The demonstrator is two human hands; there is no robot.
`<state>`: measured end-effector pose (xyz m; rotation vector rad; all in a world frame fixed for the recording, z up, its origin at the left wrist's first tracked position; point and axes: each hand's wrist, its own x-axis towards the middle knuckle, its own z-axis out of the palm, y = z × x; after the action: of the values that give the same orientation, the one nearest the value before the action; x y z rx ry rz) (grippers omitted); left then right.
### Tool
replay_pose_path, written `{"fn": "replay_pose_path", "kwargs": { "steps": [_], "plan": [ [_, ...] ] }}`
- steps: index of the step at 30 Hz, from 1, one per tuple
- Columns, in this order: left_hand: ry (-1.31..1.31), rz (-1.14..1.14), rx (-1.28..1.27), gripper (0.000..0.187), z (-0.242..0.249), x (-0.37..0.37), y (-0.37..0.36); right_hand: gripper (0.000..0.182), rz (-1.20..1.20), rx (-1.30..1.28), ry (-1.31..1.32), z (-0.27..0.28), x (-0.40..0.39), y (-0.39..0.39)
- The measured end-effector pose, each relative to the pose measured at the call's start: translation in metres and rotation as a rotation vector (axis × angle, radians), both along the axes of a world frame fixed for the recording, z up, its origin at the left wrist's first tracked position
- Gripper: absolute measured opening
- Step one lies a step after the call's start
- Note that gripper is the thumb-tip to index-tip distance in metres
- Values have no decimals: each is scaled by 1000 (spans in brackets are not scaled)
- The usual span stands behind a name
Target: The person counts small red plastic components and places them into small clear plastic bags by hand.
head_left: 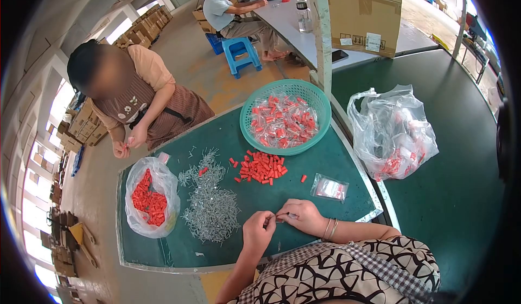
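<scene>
My left hand point(259, 229) and my right hand point(304, 217) meet near the front edge of the green table point(184, 252). Fingers of both are pinched around a small thing between them, too small to make out. Ahead of them lies a loose pile of red plastic pieces point(263, 167). To the left spreads a heap of metal screws point(211, 214). A flat clear packet point(329, 188) rests beyond my right hand. Farther back, a green basket point(247, 133) holds many small clear bags with red pieces inside.
An open plastic bag of red pieces point(153, 201) stands at the table's left. A co-worker point(138, 100) stands beyond it, hands near that bag. At right are a stuffed plastic bag point(393, 133), a metal post point(324, 43) and a cardboard box point(361, 19).
</scene>
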<state>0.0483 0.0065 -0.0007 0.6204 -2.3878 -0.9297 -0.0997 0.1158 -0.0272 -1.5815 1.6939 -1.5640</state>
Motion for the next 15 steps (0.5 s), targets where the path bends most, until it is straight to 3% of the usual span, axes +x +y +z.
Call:
{"fn": "replay_pose_path", "kwargs": {
  "steps": [6, 15],
  "plan": [
    [69, 20, 195, 8, -2, -2, 3, 8, -35, 38, -50, -5, 2, 0],
    [-49, -22, 88, 8, -2, 3, -1, 9, 44, 136, -16, 0, 0, 0]
  ]
}}
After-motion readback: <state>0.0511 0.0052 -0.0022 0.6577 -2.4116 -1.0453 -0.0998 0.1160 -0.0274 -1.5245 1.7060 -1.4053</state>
